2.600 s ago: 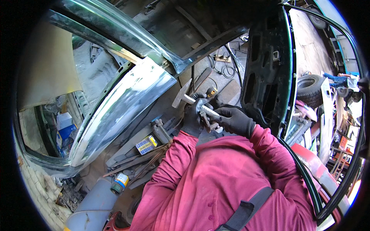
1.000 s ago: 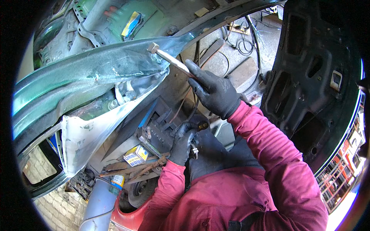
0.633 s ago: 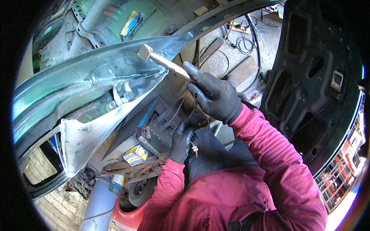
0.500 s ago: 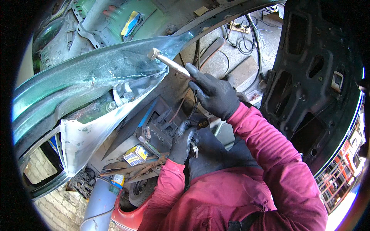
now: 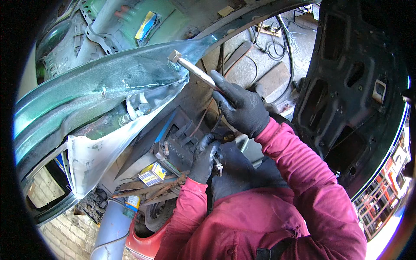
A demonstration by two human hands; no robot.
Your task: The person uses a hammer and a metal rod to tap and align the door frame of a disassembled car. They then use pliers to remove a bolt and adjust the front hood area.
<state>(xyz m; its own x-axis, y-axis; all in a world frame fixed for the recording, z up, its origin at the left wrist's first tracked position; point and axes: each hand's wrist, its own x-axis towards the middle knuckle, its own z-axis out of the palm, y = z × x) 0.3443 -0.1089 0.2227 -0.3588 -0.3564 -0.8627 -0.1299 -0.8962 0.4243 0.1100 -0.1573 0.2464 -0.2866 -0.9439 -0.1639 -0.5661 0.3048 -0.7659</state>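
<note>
My right hand, in a black glove, is closed around the handle of a hammer. The hammer's metal head lies over the bare-rubbed green car body panel, near its pointed end; whether it touches the metal I cannot tell. Lower down, at my lap, my gloved left hand is closed around a dark tool with a cable. That tool has a brass-coloured spot at its end and a ribbed, spring-like cable sleeve; the hand hides most of it. A whitish fender edge runs below the green panel.
To the right stands a dark panel with cut-outs. Cables and a flat board lie on the floor ahead. A grey box-shaped machine with a small yellow-and-white box stands left of my left hand, above a blue-grey cylinder.
The hammer head has shifted slightly up over the green panel. My left hand stays nearly where it was, with the cabled tool.
</note>
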